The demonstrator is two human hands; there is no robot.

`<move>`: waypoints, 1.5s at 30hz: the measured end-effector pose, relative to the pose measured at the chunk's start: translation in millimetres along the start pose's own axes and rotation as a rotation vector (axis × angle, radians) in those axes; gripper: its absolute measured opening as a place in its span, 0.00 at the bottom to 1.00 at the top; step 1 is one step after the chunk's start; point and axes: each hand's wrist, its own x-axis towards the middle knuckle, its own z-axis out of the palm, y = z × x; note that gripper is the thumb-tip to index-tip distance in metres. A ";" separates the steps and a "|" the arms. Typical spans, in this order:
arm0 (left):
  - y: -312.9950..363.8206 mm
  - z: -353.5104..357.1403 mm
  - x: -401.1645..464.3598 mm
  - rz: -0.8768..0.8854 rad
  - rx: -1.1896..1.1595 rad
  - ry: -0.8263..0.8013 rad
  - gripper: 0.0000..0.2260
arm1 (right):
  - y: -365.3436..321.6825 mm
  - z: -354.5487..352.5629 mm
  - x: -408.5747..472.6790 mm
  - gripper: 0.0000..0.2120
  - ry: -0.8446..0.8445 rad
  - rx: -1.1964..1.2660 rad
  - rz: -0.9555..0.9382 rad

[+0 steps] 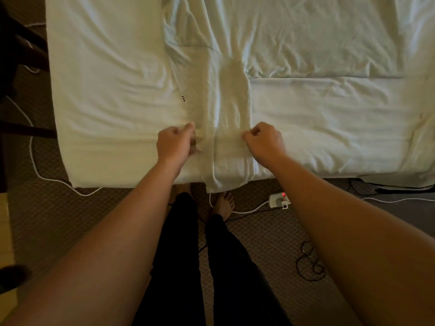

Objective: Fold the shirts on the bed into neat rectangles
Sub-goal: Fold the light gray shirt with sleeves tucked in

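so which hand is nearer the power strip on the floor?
Right. The right hand grips the shirt up-left of the power strip; the left hand is farther left.

The shirt (pixel 226 118) is cream-white with three small black dots near its left edge. The bed (pixel 106 90) sheet is white, the cover (pixel 306 36) on it pale greenish-white. The carpet (pixel 266 236) is brown with a fine woven pattern. The trousers (pixel 179 255) are black, the power strip (pixel 279 200) white with a red light.
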 end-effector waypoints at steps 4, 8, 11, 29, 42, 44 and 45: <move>34.9 9.6 25.0 -0.050 -0.039 -0.071 0.11 | -16.3 -1.7 22.0 0.07 -0.061 0.022 0.015; 36.7 -11.7 39.5 -0.156 -0.342 0.006 0.03 | -15.2 -6.8 28.9 0.04 -0.093 0.058 0.074; 37.2 -21.2 37.9 -0.220 -0.314 -0.029 0.05 | -21.8 -14.1 32.4 0.07 -0.115 -0.085 0.029; 221.1 -36.3 213.0 -0.097 -0.610 -0.031 0.03 | -251.0 -49.0 210.8 0.06 0.178 0.000 -0.243; 232.2 -44.5 282.6 0.038 -0.182 -0.282 0.27 | -449.2 -33.4 381.1 0.22 0.147 -0.936 -0.553; 228.4 -43.5 282.1 0.068 -0.232 -0.284 0.17 | -463.2 -29.4 392.2 0.15 0.153 -1.124 -0.550; 227.3 -46.6 278.5 0.094 -0.274 -0.246 0.14 | -471.5 -27.0 394.4 0.12 0.155 -1.118 -0.557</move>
